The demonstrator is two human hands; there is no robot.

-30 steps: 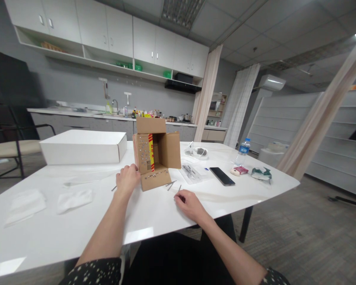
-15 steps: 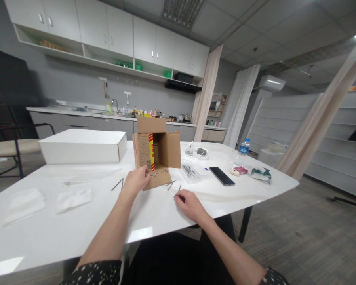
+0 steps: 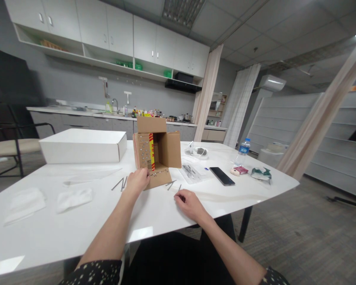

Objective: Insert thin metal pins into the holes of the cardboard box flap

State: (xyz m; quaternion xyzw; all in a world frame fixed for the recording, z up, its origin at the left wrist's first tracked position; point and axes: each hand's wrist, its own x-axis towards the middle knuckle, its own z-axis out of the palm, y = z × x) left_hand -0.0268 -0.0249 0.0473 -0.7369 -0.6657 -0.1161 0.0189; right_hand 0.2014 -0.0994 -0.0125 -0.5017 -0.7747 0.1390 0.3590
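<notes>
Cardboard box [image 3: 157, 156] is being kept on its side near the middle of the tabletop [image 3: 154, 215], its open mouth turned toward the person and its flaps spread; rows of small metal studs are being shown on the left flap and on the lower flap lying flat. The left hand [image 3: 138, 181] is being pressed against the box's lower left corner, with the fingers [image 3: 144, 176] curled onto the flap edge; whether they are pinching it cannot be told. The right hand [image 3: 187, 202] is being rested on the tabletop in front of the box and to its right, fingers drawn together over something too small to make out. Loose nails [image 3: 120, 183] are lying just left of the box, and more nails [image 3: 172, 184] just in front of it. A white box [image 3: 82, 146] is sitting well to the left of the cardboard box, a phone [image 3: 221, 175] to its right.

The box is probably light and being steadied at one corner only; a push from the left hand could be sliding or tipping it, and the nails beside it could be getting swept away.
</notes>
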